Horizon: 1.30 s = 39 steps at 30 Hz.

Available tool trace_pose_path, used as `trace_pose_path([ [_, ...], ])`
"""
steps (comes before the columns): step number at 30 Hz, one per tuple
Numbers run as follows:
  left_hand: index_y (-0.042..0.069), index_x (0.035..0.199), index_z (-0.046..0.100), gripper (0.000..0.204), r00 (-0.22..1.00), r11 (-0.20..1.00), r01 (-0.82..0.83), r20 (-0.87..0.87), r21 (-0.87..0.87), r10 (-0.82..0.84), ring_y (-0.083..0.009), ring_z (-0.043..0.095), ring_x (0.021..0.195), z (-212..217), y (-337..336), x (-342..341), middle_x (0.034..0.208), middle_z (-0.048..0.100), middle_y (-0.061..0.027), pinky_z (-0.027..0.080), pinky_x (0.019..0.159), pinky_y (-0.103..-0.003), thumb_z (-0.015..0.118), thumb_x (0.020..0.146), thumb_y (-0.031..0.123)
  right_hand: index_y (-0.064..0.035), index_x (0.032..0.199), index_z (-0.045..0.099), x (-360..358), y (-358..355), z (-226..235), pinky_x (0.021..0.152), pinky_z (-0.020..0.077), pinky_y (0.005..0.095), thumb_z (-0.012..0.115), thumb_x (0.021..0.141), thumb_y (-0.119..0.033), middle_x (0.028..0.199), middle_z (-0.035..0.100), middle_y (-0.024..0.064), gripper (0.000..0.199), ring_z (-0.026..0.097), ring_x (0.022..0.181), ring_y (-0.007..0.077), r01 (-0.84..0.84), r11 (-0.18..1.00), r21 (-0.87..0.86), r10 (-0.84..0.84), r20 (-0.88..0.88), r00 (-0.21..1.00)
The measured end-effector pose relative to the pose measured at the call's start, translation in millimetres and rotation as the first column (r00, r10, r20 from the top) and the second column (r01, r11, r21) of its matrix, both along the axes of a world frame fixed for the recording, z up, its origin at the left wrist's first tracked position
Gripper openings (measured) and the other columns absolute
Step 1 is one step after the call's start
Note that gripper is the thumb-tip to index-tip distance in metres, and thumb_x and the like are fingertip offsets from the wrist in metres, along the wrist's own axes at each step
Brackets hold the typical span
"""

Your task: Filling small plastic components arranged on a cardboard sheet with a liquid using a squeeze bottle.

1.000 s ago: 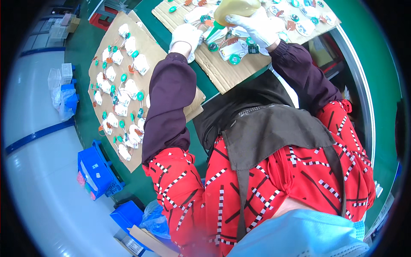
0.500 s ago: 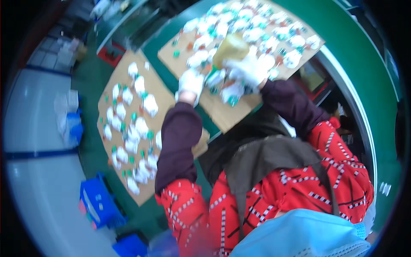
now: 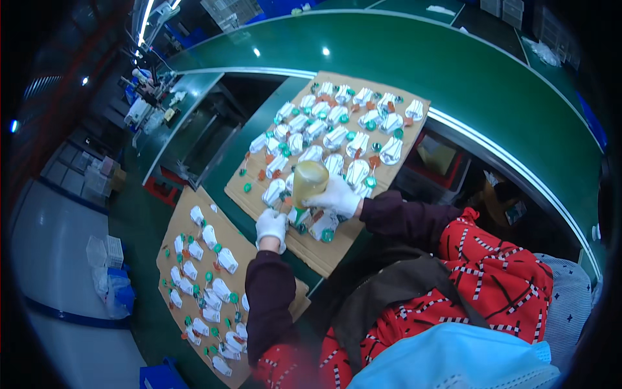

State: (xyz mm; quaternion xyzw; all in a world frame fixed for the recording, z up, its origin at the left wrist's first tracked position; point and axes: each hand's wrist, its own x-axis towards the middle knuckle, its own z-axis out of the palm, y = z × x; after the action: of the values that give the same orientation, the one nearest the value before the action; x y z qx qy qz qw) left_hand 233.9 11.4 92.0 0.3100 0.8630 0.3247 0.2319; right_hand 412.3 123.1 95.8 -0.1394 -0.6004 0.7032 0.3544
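Observation:
My right hand [image 3: 338,197], in a white glove, grips a yellowish translucent squeeze bottle [image 3: 310,180], held bottom up over the near part of a cardboard sheet [image 3: 315,258]. Small white molded parts [image 3: 335,137] with green round pieces and orange-brown bits lie spread over this sheet. Close to its left edge is my left hand [image 3: 271,226], also white-gloved, with fingers curled together; what they hold is hidden. Beside the bottle, a white part [image 3: 322,224] with a green piece [image 3: 327,235] lies under my right hand. The bottle's tip cannot be made out.
A second cardboard sheet [image 3: 241,260] with more white and green parts lies at the left. Beyond the main sheet curves a green conveyor belt [image 3: 453,97] with a pale metal edge. A red crate [image 3: 163,189] stands at the far left, a blue bin [image 3: 162,376] low at the left.
The view has tilted up, so the hands and sheets sit lower and more of the belt shows. My right hand still grips the bottle, now more upright with its bottom up.

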Motion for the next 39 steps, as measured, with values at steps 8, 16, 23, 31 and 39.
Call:
trace_pose_path([
  [8,0.0,0.079,0.064,0.029,0.838,0.974,0.164,-0.5,-0.156,-0.221,-0.0321,0.065,0.069,-34.0,26.1,-45.2,0.078,0.065,-0.0199,0.052,0.063,-0.04,0.058,0.075,0.028,-0.0014,0.106,0.06,-30.5,26.2,-17.5,0.073,0.0501,0.0283,0.075,0.071,-0.018,0.097,0.065,0.0061,0.042,0.061,0.086,0.0124,0.044,0.981,0.187,-0.069,0.127,0.99],
  [16,0.006,0.09,0.067,0.029,0.994,0.998,0.009,-0.105,-0.058,-0.015,-0.032,0.061,0.092,-76.0,-8.0,-52.1,0.095,0.065,-0.0163,0.047,0.081,-0.037,0.059,0.073,0.028,0.0011,0.108,0.057,-33.7,-3.7,-51.3,0.071,0.0504,0.0243,0.072,0.077,-0.016,0.098,0.064,0.0065,0.039,0.061,0.084,0.0111,0.07,0.981,0.183,-0.092,0.116,0.989],
  [23,-0.003,0.085,0.058,0.012,0.978,0.991,0.118,-0.183,0.067,-0.104,-0.0156,0.063,0.062,-69.7,-13.8,-46.2,0.075,0.065,-0.0103,0.051,0.058,-0.027,0.06,0.082,0.009,-0.0001,0.108,0.057,-36.8,-4.6,-43.5,0.069,0.0508,0.0237,0.072,0.078,-0.019,0.098,0.064,0.0074,0.039,0.062,0.083,0.0114,0.083,0.985,0.149,-0.097,0.085,0.992],
  [31,0.001,0.088,0.061,0.019,0.979,0.997,0.079,-0.187,-0.004,-0.078,-0.0234,0.062,0.078,-75.6,-11.4,-47.8,0.085,0.065,-0.0127,0.049,0.07,-0.032,0.059,0.08,0.018,-0.0004,0.109,0.056,-35.6,-8.8,-30.8,0.07,0.0513,0.024,0.073,0.077,-0.017,0.097,0.064,0.0071,0.04,0.062,0.083,0.0113,0.019,0.955,0.296,-0.086,0.213,0.973],
  [39,-0.004,0.088,0.06,0.014,0.975,0.995,0.102,-0.197,0.005,-0.099,-0.0155,0.064,0.063,-79.0,-9.2,-53.1,0.074,0.066,-0.0104,0.052,0.059,-0.026,0.06,0.082,0.009,-0.0013,0.112,0.055,-25.5,-17.2,-41.7,0.074,0.0517,0.0262,0.074,0.075,-0.015,0.101,0.063,0.0074,0.044,0.062,0.087,0.0138,-0.006,0.987,0.16,-0.012,0.114,0.993],
])
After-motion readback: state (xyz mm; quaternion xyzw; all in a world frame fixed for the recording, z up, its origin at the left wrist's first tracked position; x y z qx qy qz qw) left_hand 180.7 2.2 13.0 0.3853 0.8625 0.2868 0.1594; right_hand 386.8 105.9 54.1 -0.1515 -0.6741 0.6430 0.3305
